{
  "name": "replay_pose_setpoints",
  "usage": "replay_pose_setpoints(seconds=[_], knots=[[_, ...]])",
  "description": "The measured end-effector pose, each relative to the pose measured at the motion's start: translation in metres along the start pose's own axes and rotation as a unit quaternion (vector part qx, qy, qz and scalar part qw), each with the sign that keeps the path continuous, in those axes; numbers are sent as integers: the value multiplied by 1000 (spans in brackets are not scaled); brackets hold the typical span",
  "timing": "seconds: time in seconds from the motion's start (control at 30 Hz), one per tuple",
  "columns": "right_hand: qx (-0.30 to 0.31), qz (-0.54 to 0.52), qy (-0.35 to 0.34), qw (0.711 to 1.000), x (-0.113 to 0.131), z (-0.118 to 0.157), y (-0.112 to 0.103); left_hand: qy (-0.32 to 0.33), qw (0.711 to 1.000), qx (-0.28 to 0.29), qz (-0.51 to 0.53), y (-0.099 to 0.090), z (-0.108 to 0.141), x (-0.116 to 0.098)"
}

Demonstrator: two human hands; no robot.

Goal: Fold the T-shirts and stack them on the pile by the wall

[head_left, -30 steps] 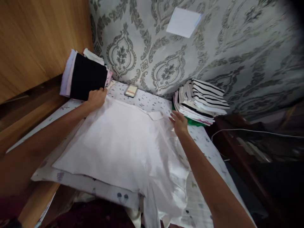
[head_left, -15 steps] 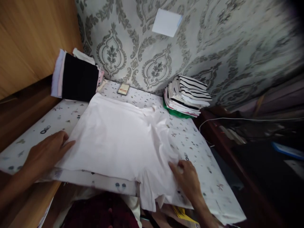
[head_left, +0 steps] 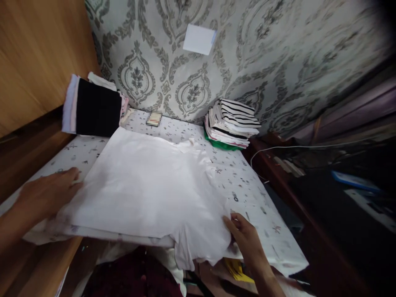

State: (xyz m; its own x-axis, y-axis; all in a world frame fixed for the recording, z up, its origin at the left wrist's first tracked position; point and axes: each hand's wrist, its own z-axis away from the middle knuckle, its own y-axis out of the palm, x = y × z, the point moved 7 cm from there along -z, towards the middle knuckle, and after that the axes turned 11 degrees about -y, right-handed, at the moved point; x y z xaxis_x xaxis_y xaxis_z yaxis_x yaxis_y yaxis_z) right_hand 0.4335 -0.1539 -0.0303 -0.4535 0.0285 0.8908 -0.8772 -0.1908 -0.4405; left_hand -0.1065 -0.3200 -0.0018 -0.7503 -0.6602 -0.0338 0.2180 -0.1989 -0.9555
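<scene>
Head-worn view, forward and down

Plain white all over the short-sleeved shirt (head_left: 145,185); white with scattered greyish motifs on the cloth (head_left: 256,222). Striped black and white on the topmost folded garment (head_left: 238,114), solid green on the lowest garment (head_left: 221,144). Plain black on the folded fabric (head_left: 97,109) at left. Damask-patterned, grey on paler grey, across the wallpaper (head_left: 229,62).

Your shirt (head_left: 139,185) looks like thin, matt cloth, softly creased at the sleeve (head_left: 185,249). The sheet (head_left: 256,218) beneath it seems smooth, printed cloth. You see grained wood with a faint sheen in the panel (head_left: 40,53), and matt, patterned paper, by its look, on the wall (head_left: 136,78). The stack (head_left: 235,117) is matt cloth; the cable (head_left: 297,147) resembles smooth plastic.
</scene>
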Motion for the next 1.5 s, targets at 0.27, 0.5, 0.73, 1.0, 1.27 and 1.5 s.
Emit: replay_pose_setpoints(seconds=[0.27,0.5,0.73,1.0,1.27,1.5], knots=[[-25,-19,-7,999,7,3,2,373,924,-23,81,-83,-11,-350],[13,-40,-1,999,-2,-2,2,413,908,71,27,-36,-70,-514],[11,-67,17,998,-5,-4,-4,406,910,79,14,-26,-92,-531],[-102,64,-17,993,-14,-20,-45,435,895,-12,98,-29,-89,-544],[-139,231,-131,954,17,-47,-60,513,855,-49,62,-9,-92,-504],[13,184,-274,944,85,-157,11,437,896,-57,46,-29,-141,-428]])
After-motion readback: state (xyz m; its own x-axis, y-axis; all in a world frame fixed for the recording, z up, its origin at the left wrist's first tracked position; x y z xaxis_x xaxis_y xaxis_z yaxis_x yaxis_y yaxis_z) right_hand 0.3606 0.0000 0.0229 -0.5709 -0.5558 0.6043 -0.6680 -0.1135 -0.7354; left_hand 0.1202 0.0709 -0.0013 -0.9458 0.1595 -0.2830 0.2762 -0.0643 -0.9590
